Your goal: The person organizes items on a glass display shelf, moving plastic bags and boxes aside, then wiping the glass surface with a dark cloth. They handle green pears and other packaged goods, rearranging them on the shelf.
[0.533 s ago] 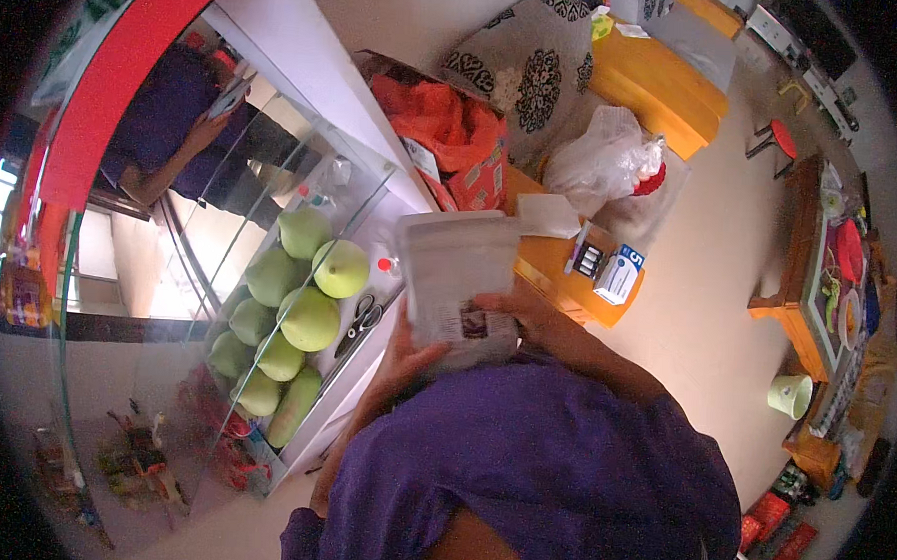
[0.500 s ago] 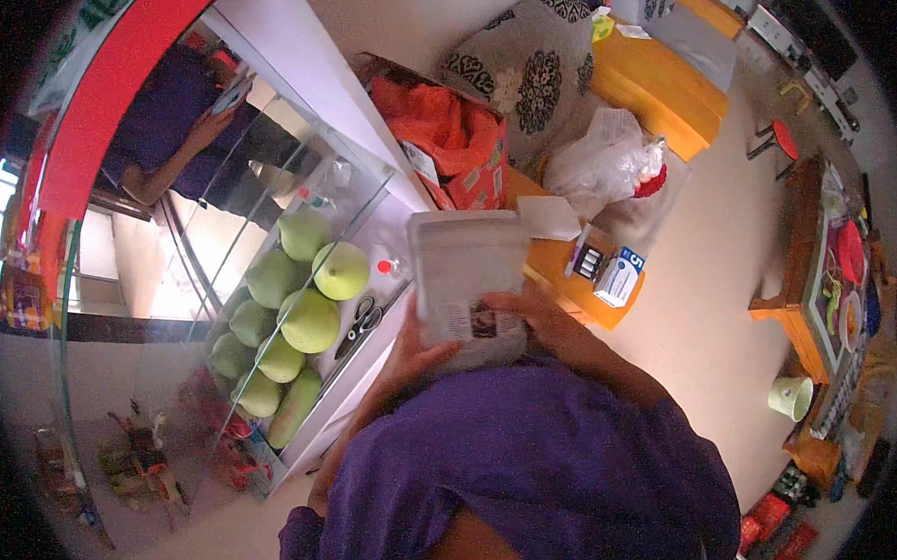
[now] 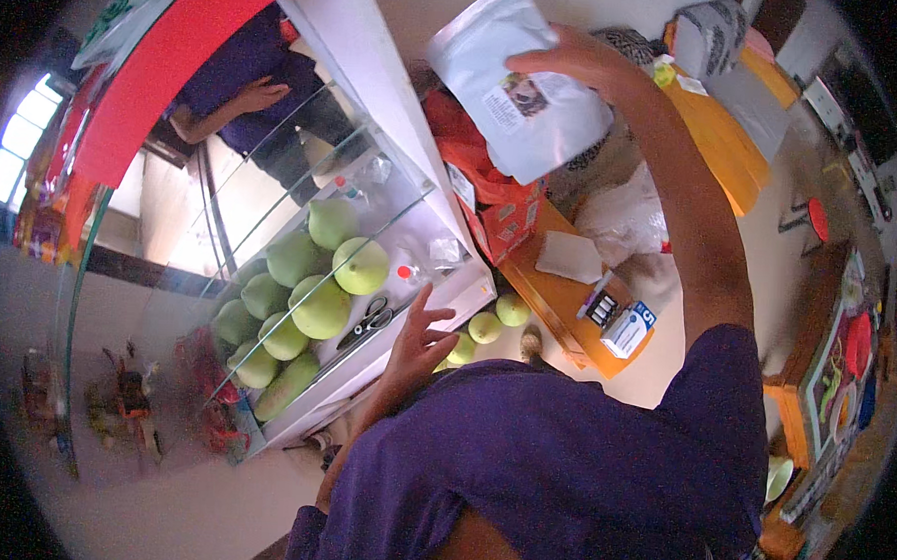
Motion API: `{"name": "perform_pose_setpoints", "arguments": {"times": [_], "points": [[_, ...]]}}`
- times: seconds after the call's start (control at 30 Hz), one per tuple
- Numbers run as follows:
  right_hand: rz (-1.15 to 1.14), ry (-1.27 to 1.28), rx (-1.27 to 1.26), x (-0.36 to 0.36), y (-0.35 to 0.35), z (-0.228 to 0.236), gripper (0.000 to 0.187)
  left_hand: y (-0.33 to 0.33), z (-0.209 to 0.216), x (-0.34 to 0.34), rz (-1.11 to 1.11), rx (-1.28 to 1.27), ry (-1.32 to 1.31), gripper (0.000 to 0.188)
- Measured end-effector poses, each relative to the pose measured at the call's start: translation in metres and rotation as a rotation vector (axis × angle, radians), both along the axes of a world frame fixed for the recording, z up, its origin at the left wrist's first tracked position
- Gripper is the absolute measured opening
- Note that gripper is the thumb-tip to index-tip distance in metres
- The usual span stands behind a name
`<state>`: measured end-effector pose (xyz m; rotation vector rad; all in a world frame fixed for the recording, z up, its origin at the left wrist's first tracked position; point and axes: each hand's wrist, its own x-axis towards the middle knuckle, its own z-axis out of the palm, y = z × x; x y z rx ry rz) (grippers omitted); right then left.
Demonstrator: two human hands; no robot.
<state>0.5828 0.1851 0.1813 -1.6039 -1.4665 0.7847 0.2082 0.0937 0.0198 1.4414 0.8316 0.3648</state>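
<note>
Beside a glass-shelved cabinet [image 3: 387, 87] of green pomelos [image 3: 319, 309], the right hand [image 3: 568, 59] pinches a white pouch [image 3: 510, 123] along one side, before a red carton [image 3: 511, 229]; that one-sided hold could let it slip. The left hand [image 3: 416, 344] is spread, empty.

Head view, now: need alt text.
A right hand holds up a white pouch with a printed picture, partly in front of a red box. The left hand, empty, fingers extended, is beside a shelf bearing round green fruits and scissors.
</note>
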Motion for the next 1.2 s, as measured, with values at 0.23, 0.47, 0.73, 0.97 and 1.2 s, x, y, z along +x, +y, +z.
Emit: {"name": "perform_pose_setpoints", "arguments": {"times": [0.23,0.47,0.73,0.97,1.2], "points": [[0.194,-0.864,-0.103,-0.071,0.106,-0.082,0.047,-0.018,-0.023,-0.058,0.304,-0.156,0.003,0.075],[0.038,-0.9,-0.11,-0.06,0.105,-0.091,0.048,-0.037,-0.048,-0.093,0.349,-0.086,-0.016,0.071],[0.083,-0.864,-0.11,-0.071,0.096,-0.094,0.053,-0.035,-0.056,-0.118,0.366,-0.107,-0.037,0.064],[-0.206,-0.917,-0.05,-0.004,0.104,-0.152,0.068,-0.041,-0.064,-0.164,0.418,-0.092,-0.043,0.06],[-0.051,-1.275,0.027,0.08,0.131,-0.216,0.052,-0.045,-0.085,-0.237,0.5,-0.025,-0.053,0.058]]}}
